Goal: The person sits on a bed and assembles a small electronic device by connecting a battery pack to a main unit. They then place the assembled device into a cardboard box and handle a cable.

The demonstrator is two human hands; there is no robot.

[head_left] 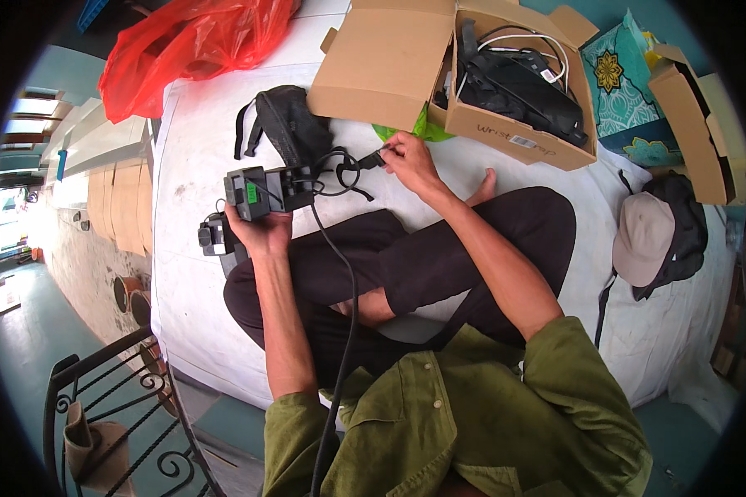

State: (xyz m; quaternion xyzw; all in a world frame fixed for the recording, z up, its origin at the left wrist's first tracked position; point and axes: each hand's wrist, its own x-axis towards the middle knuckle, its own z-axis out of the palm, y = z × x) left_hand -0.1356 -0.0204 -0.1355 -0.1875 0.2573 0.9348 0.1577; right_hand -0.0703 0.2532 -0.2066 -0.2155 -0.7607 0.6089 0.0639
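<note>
Left hand (261, 234) is cupped under a black boxy device (242, 189) with a green label, while the right hand (412, 163) is pinching a black connector (372, 161) on a looped cable (332, 176) just to the right of it. Black pouch (294, 124) lies just beyond the device, red plastic bag (195, 54) far left, open cardboard box (518, 137) far right.

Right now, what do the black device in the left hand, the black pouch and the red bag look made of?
Black device: likely hard plastic, satin; crisp moulded-looking edges.
Black pouch: probably fabric, matte; rounded, soft-looking body, loose straps.
Red bag: apparently thin plastic film, glossy; translucent, crinkled.
</note>
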